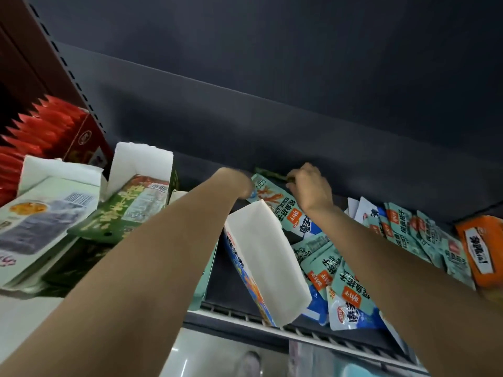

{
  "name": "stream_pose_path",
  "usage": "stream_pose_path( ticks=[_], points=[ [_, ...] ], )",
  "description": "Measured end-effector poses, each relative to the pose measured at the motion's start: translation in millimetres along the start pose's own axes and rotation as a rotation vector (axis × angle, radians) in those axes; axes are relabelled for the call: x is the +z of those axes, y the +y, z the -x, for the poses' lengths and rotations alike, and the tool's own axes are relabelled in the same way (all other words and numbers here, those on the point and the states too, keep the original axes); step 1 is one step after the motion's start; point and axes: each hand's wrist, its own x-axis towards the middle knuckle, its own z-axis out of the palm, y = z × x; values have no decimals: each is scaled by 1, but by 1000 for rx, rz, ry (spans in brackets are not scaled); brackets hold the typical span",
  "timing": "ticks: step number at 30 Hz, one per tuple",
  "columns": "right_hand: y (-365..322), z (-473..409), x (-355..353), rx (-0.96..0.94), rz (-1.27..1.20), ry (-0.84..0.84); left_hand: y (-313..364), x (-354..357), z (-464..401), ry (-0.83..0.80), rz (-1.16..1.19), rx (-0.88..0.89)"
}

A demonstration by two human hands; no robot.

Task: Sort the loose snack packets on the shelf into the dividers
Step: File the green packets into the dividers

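Observation:
Both my arms reach to the back of the shelf. My right hand [310,187] pinches the edge of a dark green packet [268,174] against the back wall. My left hand [238,182] is bent down behind a teal snack packet [280,206], and its fingers are hidden. That packet leans on the far end of a white cardboard divider box [268,258] that lies tilted between my arms. Several loose teal and blue packets [343,284] lie heaped to the right of the box, under my right forearm.
A row of teal packets [408,229] stands at the right, beside an orange box [481,246]. To the left are an open green box [130,210], a white box [40,221] and a red box [81,134]. The shelf's front rail [245,319] runs below.

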Motion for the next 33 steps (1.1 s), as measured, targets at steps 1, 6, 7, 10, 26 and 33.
stream_pose_path(
  ticks=[1,6,7,10,26,33],
  points=[
    [-2,1,1,-2,40,15,-1,2,-1,1,-15,4],
    [-8,10,-1,-41,49,34,4,8,0,-27,98,-8],
    [-9,12,-4,-33,35,48,5,8,1,-21,140,-19],
    [-8,22,-15,-30,-71,155,8,0,10,66,309,-48],
    [-133,130,-99,-29,-968,494,-41,-18,218,958,956,274],
    [-209,157,-96,-69,-865,466,-103,14,283,1086,915,325]
  ],
)
